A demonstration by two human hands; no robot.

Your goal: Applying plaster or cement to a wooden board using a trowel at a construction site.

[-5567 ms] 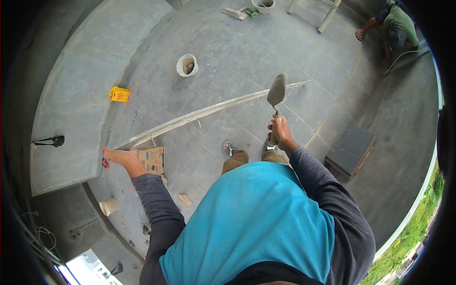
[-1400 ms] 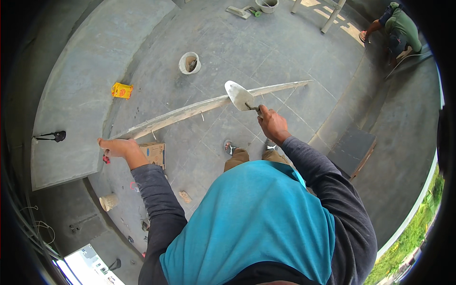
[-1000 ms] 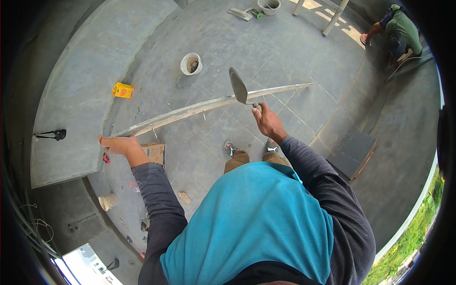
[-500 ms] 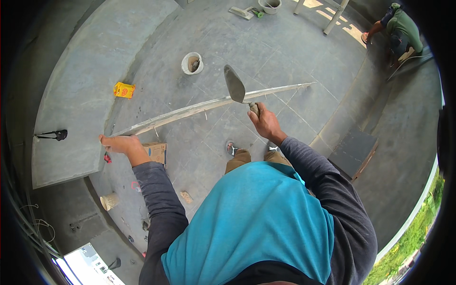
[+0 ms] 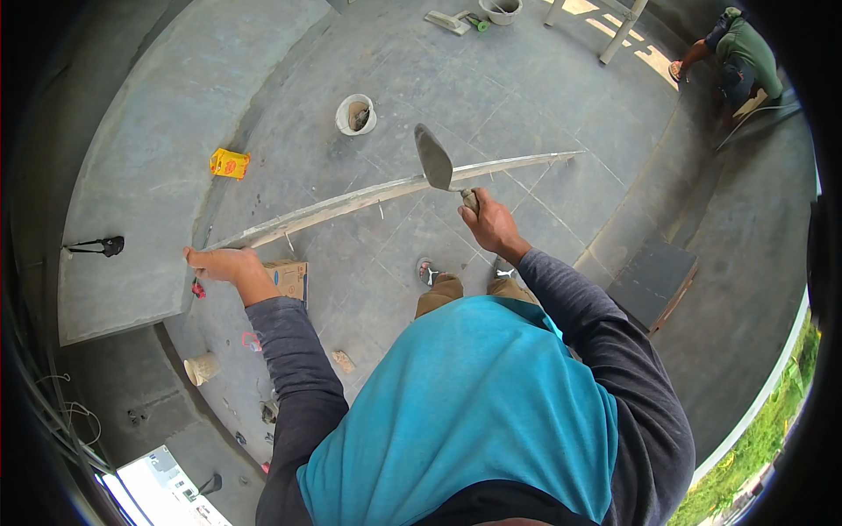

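My left hand [image 5: 219, 263] is closed on the near left end of a long pale straight board [image 5: 333, 207], which stretches across the grey floor toward the upper right with short prongs along its lower side. My right hand [image 5: 493, 223] grips the handle of a pointed metal trowel [image 5: 433, 158], its blade held up and leaning left over the board in the view. Below the board's left part lies a cardboard box [image 5: 289, 279], with a small red object [image 5: 199, 288] just under my left hand. My sandalled feet show between the board and my teal shirt.
A yellow packet [image 5: 230, 163] sits beside the left ledge [image 5: 149, 167]. Buckets [image 5: 355, 115], a float [image 5: 447, 23] and a pale stand [image 5: 614, 41] occupy the floor beyond. A dark slab [image 5: 652, 282] lies at right; a co-worker [image 5: 741, 61] crouches at the upper right.
My right hand and trowel have moved left and the blade has tipped leftward. My left hand is slightly higher. Sunlit patches have appeared beside the stand. The last half second shows little change.
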